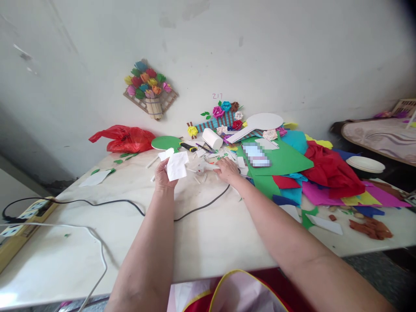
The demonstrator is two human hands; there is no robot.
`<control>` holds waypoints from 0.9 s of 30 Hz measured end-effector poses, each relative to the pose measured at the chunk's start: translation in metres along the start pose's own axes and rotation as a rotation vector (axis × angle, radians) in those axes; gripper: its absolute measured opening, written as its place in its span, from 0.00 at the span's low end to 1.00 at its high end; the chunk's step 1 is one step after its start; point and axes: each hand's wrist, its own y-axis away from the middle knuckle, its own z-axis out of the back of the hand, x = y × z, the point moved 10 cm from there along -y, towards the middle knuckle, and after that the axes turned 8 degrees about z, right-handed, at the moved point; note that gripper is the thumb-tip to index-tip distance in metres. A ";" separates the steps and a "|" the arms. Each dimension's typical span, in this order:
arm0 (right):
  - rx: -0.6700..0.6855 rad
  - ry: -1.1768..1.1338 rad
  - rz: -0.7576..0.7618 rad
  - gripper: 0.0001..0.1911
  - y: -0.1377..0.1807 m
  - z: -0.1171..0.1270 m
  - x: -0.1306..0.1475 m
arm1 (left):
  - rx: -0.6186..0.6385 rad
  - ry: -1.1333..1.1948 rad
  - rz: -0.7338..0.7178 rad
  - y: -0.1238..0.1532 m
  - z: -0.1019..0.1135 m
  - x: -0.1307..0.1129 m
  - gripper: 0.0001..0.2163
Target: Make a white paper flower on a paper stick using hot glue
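Note:
My left hand (164, 177) is closed on a creased white piece of paper (177, 166), held up above the table. A smaller white flap shows at its upper left. To the right, my right hand (228, 170) grips a white hot glue gun (205, 166) from its far side, the nozzle pointing left toward the paper. A black cord (208, 203) runs from near the right hand across the table. White glue sticks (152, 162) and small white scraps lie around the gun. Just behind are a yellow-black utility knife (188, 147) and a white cylinder (212, 138).
On the right lie green sheets (286, 162), a phone (256, 155), red crepe paper (331, 169) and white bowls (365, 164). A red plastic bag (130, 138) sits at the back left. The power strip (29, 216) is at the left edge. Paper flowers (146, 80) hang on the wall.

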 end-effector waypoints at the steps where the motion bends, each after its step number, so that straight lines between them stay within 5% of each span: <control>1: 0.000 -0.001 -0.001 0.15 0.000 -0.001 0.000 | -0.012 0.001 0.000 0.000 0.002 0.000 0.13; 13: -0.101 0.041 0.018 0.15 0.001 0.009 0.004 | -0.024 0.001 0.001 -0.001 0.004 -0.001 0.11; 17: -0.141 0.046 0.184 0.14 0.001 0.018 0.029 | -0.033 -0.007 -0.009 0.000 0.004 -0.002 0.11; 23: -0.001 0.072 0.537 0.14 0.006 0.006 0.082 | -0.076 -0.091 0.027 0.001 0.002 0.004 0.09; 27: 0.067 0.116 0.574 0.12 0.008 0.000 0.091 | -0.041 -0.183 0.029 0.002 -0.004 0.007 0.11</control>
